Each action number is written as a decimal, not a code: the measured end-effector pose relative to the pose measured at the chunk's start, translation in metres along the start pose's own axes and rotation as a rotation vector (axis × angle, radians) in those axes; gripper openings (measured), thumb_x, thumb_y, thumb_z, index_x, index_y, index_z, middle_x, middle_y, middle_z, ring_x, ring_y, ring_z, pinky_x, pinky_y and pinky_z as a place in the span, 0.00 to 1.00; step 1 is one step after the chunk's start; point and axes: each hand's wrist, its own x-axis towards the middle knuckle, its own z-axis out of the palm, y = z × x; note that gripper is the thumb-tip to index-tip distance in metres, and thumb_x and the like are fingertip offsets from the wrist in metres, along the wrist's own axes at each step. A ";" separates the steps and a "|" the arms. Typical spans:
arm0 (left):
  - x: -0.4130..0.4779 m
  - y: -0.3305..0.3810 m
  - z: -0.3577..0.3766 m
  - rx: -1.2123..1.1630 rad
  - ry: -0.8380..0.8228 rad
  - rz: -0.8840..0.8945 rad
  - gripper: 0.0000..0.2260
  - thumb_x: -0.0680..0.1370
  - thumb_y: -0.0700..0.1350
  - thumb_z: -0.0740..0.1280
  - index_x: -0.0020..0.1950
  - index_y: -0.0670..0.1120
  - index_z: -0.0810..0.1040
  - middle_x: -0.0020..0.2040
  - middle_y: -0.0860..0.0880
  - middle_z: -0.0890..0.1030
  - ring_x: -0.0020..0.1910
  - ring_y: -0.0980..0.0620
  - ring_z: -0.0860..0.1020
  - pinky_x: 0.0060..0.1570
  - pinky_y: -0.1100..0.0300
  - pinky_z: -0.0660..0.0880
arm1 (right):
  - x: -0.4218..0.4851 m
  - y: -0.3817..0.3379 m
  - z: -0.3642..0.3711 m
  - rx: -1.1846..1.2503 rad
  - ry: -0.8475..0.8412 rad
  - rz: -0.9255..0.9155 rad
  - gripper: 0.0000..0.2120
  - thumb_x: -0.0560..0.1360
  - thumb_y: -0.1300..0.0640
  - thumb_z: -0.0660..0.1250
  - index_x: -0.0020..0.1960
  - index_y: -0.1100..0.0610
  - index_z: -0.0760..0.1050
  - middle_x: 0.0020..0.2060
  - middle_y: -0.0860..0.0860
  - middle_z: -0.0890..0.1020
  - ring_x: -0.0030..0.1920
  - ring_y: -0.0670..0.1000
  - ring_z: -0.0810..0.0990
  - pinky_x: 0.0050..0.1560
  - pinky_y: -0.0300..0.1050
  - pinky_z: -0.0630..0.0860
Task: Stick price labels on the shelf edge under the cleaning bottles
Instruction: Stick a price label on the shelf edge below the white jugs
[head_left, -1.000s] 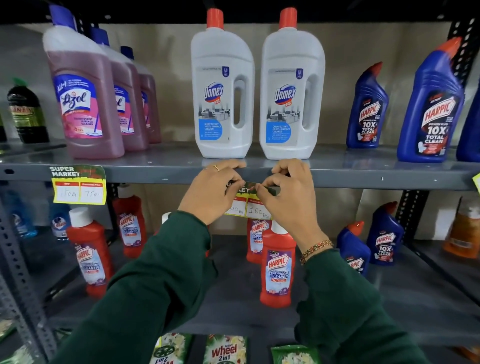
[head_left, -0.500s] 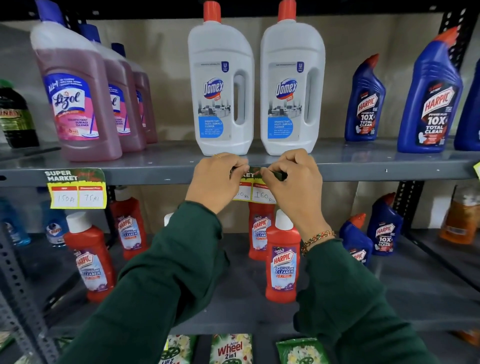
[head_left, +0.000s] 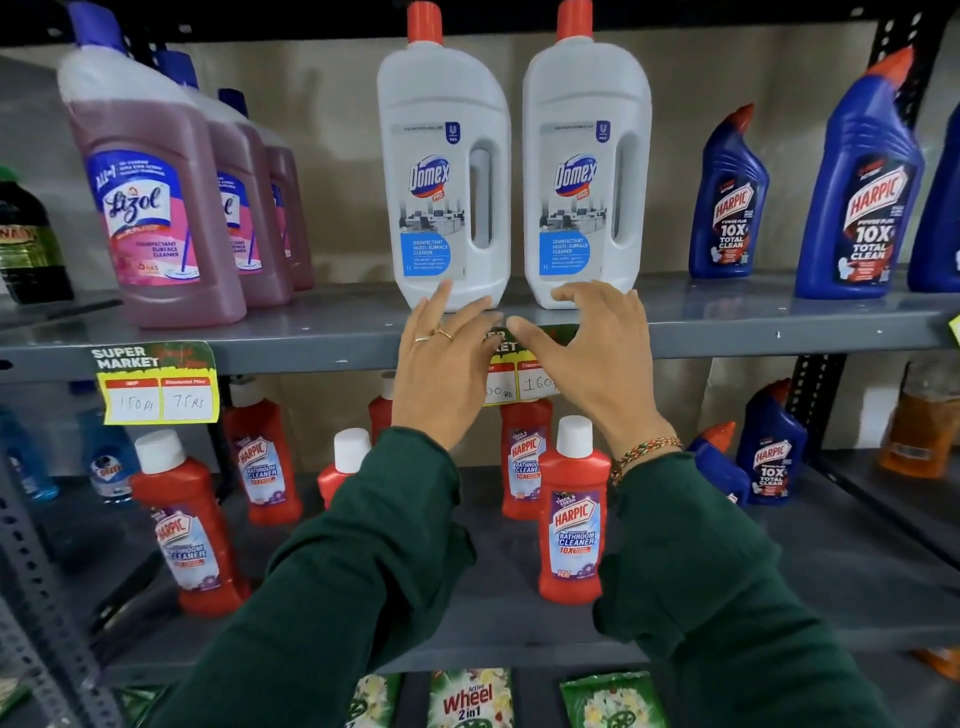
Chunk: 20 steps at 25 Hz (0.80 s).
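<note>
A yellow and green price label (head_left: 511, 371) hangs from the grey shelf edge (head_left: 753, 340) under two white Domex bottles (head_left: 444, 176). Both hands partly hide it. My left hand (head_left: 439, 369) is in front of its left side, fingers spread and pointing up. My right hand (head_left: 592, 358) covers its right side, fingers apart, thumb across the label's top. Neither hand holds anything. A second label (head_left: 158, 382) sticks on the edge under the pink Lizol bottles (head_left: 156, 197).
Blue Harpic bottles (head_left: 860, 187) stand on the right of the upper shelf, a dark green bottle (head_left: 28, 239) at the far left. Red Harpic bathroom cleaner bottles (head_left: 571, 514) fill the shelf below. Detergent packets (head_left: 470, 699) lie at the bottom.
Both hands have uncurled from pinching the label against the shelf edge; the fingers now spread open and lift toward the bottle bases. The label stays on the edge.
</note>
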 end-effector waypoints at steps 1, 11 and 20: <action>-0.001 0.000 0.003 0.057 0.000 0.005 0.14 0.77 0.44 0.58 0.57 0.40 0.77 0.56 0.41 0.81 0.64 0.40 0.70 0.66 0.47 0.58 | 0.000 0.002 0.003 -0.078 -0.006 -0.008 0.24 0.69 0.37 0.65 0.49 0.58 0.76 0.50 0.56 0.82 0.56 0.55 0.76 0.67 0.58 0.65; 0.008 0.002 0.001 0.029 0.102 -0.088 0.10 0.77 0.47 0.59 0.47 0.44 0.79 0.36 0.45 0.83 0.39 0.43 0.77 0.49 0.55 0.61 | 0.006 0.022 0.001 -0.158 -0.071 -0.136 0.17 0.73 0.42 0.62 0.47 0.55 0.79 0.43 0.54 0.85 0.47 0.55 0.80 0.56 0.55 0.73; 0.008 -0.005 0.002 -0.068 0.055 -0.133 0.16 0.77 0.47 0.53 0.49 0.41 0.77 0.35 0.42 0.81 0.37 0.40 0.76 0.47 0.51 0.69 | 0.011 0.018 -0.018 -0.119 -0.239 -0.128 0.10 0.77 0.56 0.60 0.54 0.56 0.77 0.49 0.58 0.84 0.51 0.59 0.78 0.57 0.59 0.73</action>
